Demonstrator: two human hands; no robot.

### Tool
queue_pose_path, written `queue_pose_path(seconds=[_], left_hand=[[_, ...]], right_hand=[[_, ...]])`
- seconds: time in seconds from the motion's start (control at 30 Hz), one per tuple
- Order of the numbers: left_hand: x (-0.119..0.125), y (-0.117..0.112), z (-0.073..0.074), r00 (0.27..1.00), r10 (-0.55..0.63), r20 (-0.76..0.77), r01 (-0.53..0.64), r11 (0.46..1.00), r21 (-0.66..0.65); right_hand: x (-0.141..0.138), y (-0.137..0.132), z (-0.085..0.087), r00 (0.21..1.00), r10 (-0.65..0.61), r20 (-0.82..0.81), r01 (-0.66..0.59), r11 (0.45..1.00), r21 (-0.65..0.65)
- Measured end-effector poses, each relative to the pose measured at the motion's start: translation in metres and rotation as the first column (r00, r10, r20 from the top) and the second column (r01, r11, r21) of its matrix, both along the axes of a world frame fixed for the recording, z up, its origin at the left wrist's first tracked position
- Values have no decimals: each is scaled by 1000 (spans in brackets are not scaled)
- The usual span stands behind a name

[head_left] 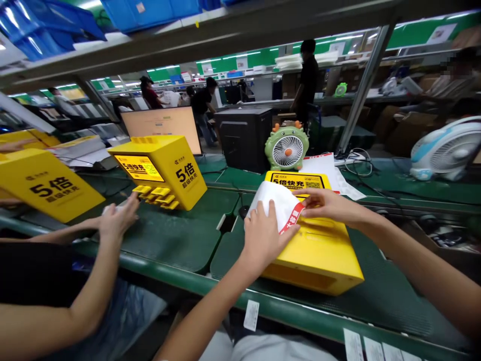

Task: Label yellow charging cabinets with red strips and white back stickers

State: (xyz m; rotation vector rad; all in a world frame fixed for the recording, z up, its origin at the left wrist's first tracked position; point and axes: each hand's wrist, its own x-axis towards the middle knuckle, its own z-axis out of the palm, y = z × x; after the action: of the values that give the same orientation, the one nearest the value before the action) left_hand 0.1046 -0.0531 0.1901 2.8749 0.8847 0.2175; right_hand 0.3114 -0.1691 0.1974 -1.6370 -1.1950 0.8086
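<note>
Left hand (263,235) lay palm-down, fingers closed on the near edge of a white sticker sheet (276,203); right hand (330,204) pinched its far red-printed corner between thumb and fingers. The sheet rested on a yellow charging box (319,250), long axis running away from the viewer, on the green belt (176,235). Both forearms reached forward. Left, a co-worker's hand (118,218) touched another yellow box (161,170). Beyond stood a green fan (287,148).

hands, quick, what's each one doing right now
Left hand: closed on the white sheet, pressing it onto the yellow box.
Right hand: pinching the sheet's red-printed edge.
</note>
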Motion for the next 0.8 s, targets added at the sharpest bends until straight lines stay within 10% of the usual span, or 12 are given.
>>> queue_pose_path(seconds=[0.33, 0.53, 0.8], left_hand=[[2, 23, 18, 979, 17, 205, 17, 986, -166], [27, 61, 65, 620, -195, 760, 434, 892, -125], [15, 88, 98, 698, -276, 660, 413, 909, -56]], right_hand=[[-10, 47, 37, 984, -36, -173, 74, 973, 218], [-35, 72, 97, 1000, 17, -24, -3, 873, 488], [-45, 69, 112, 961, -139, 237, -54, 749, 660]])
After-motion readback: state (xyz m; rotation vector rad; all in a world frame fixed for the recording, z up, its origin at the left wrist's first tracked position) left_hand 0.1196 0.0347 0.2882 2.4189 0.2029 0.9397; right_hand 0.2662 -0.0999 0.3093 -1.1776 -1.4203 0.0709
